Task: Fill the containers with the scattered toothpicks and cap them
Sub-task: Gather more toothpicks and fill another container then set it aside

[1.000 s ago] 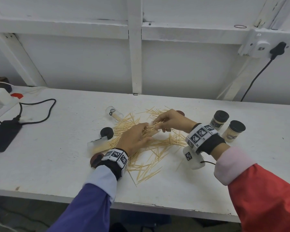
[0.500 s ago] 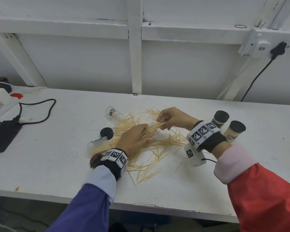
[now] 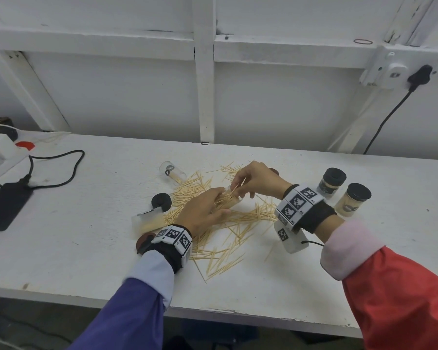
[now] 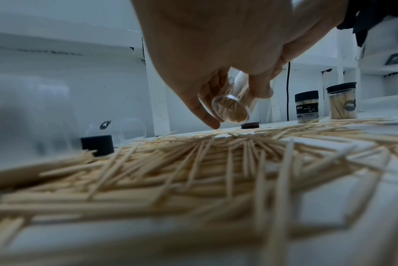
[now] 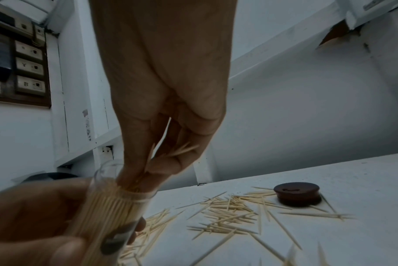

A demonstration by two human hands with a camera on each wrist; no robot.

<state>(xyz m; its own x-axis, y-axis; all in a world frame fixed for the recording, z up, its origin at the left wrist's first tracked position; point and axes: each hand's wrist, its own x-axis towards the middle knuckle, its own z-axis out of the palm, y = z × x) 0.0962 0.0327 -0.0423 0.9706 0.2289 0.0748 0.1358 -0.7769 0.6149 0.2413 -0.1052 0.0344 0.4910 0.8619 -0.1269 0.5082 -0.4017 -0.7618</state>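
On the white table a heap of loose toothpicks is spread out, too many to count, and this heap serves as the landmark.

Above the heap's middle, the left hand grips one clear container, fingers curled round its wall. It is tilted, nearly full of toothpicks, and uncapped. The right hand hangs over its mouth, thumb and fingers pinching a small bunch of toothpicks whose lower ends are at the opening; how many are in the bunch cannot be told.

Five containers can be counted. Besides the held one:
- Two capped containers stand upright to the right of the heap, side by side: the farther one and the nearer one, each with a black lid and packed with toothpicks.
- One clear container lies on its side at the heap's far left edge, uncapped, with a few toothpicks in it.
- One clear container lies on its side at the heap's near left edge, uncapped, partly filled.

Three loose caps show:
- a black one at the heap's left edge, just beyond the near lying container;
- a dark brown one at the heap's far right edge, behind the right hand;
- another brown one left of the heap, partly hidden by the left wrist.

Well to the left of the heap lie a black power adapter and its cable.
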